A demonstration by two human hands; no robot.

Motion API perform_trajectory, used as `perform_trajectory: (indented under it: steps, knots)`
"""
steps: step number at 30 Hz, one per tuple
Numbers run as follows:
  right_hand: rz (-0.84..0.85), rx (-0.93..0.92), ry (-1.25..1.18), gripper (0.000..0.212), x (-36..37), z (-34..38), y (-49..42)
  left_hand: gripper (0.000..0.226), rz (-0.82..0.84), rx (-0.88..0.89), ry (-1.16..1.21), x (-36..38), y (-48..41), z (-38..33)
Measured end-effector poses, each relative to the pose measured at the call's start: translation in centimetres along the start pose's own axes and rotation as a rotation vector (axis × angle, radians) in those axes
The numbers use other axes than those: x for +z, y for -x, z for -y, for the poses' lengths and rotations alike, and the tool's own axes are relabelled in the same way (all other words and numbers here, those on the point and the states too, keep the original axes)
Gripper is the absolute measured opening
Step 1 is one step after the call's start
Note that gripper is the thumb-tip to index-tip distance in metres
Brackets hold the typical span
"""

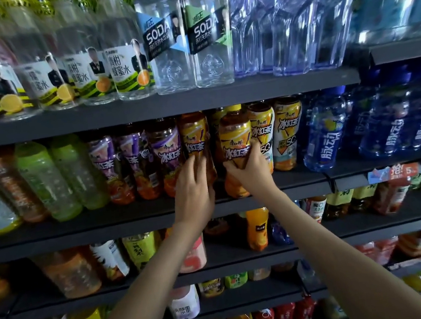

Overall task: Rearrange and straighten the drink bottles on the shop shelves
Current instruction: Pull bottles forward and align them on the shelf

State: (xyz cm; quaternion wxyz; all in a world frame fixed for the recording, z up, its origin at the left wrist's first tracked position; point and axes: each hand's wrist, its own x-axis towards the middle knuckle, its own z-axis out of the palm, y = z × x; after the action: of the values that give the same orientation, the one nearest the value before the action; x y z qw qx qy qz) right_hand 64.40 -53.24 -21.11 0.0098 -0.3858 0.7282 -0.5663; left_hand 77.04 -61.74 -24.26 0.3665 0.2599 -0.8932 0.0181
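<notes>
Fingers (253, 154) of the right hand (252, 172) are curling round the lower half of a yellow tea bottle (235, 140), with the thumb pressing on its left side, so the hand is gripping it firmly. That bottle is standing near the front edge of the second shelf (300, 184), a little forward of its row and just beside two more yellow bottles on its right. The left hand (194, 190) is lying with its fingers (194, 165) fairly straight and spread against the neighbouring tea bottle (196, 140), touching it rather than clasping it. Whether the thumb is hooking round that bottle I cannot tell.

The work is looking partly done. On this shelf the purple bottles (136, 165) and green bottles (47, 179) towards the left end are standing in rows, as are the blue bottles (325, 132) towards the right end. The soda bottles (184, 38) on the shelf above are facing forward. The two tea bottles under the hands are probably the ones being lined up now. The lower shelves are showing gaps and mixed bottles, so most of the straightening there is likely still waiting.
</notes>
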Motion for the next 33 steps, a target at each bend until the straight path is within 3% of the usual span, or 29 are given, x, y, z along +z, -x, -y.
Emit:
perform_trajectory:
  steps: [4, 8, 15, 23, 27, 33]
  knots:
    - [-0.037, 0.006, 0.142, 0.075, 0.5, -0.6, 0.7, 0.089, -0.001, 0.013, -0.171, 0.8, -0.7, 1.6]
    - [-0.116, -0.003, 0.274, 0.067, 2.0, -1.8, 2.8, 0.104, 0.014, 0.039, -0.341, 1.5, -1.0, 2.7]
    - [-0.111, 0.074, 0.231, 0.066, 3.1, -0.8, 0.4, 0.078, -0.084, 0.079, -0.423, 1.4, -1.4, 2.9]
    - [-0.146, 0.081, 0.330, 0.059, 4.5, -0.6, -0.5, 0.090, -0.036, 0.070, -0.402, 1.8, -1.4, 2.6]
    - [-0.111, 0.098, 0.341, 0.066, 4.1, -0.6, 0.0, 0.092, -0.024, 0.172, -0.334, 2.1, -1.7, 3.1]
    - [-0.113, -0.017, 0.312, 0.063, 1.9, -0.6, 2.1, 0.074, -0.056, 0.255, -0.183, 1.7, -2.1, 0.3]
